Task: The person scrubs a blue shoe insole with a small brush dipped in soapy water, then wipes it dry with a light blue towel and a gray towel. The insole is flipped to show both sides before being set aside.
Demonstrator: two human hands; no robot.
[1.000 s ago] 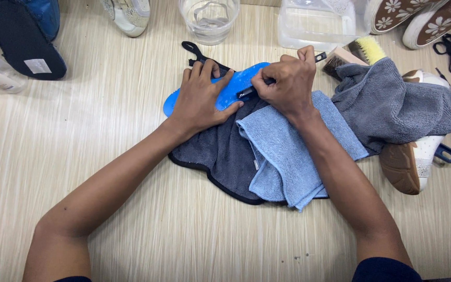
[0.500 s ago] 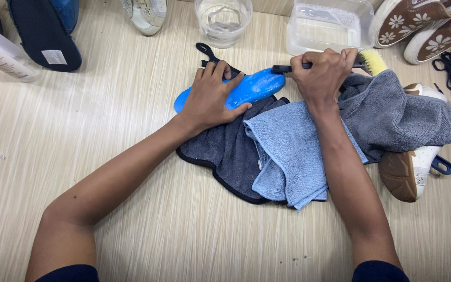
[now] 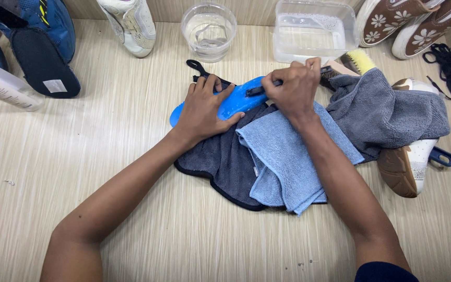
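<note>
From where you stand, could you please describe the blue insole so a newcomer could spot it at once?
Find the cloths heaped mid-table: a dark grey cloth with a light blue cloth over it. On their far edge lies the blue insole, pinned by the left hand. It alone is bright glossy blue, flat and foot-shaped.

The scene is brightly and evenly lit, with soft light that seems to come from overhead. Shadows are short and faint: a thin dark edge lies under the left forearm toward 7 o'clock and under the cloths (image 3: 283, 156) at centre. The table (image 3: 131, 156) shows no harsh glare; the clear bowl (image 3: 209, 25) at 12 o'clock and the plastic tub (image 3: 314, 31) at 1 o'clock carry small pale reflections. Focus is sharp across the middle. The right hand (image 3: 291, 89) is slightly soft. Straight table grain bends a little toward the corners, a mild wide-angle distortion.
</note>
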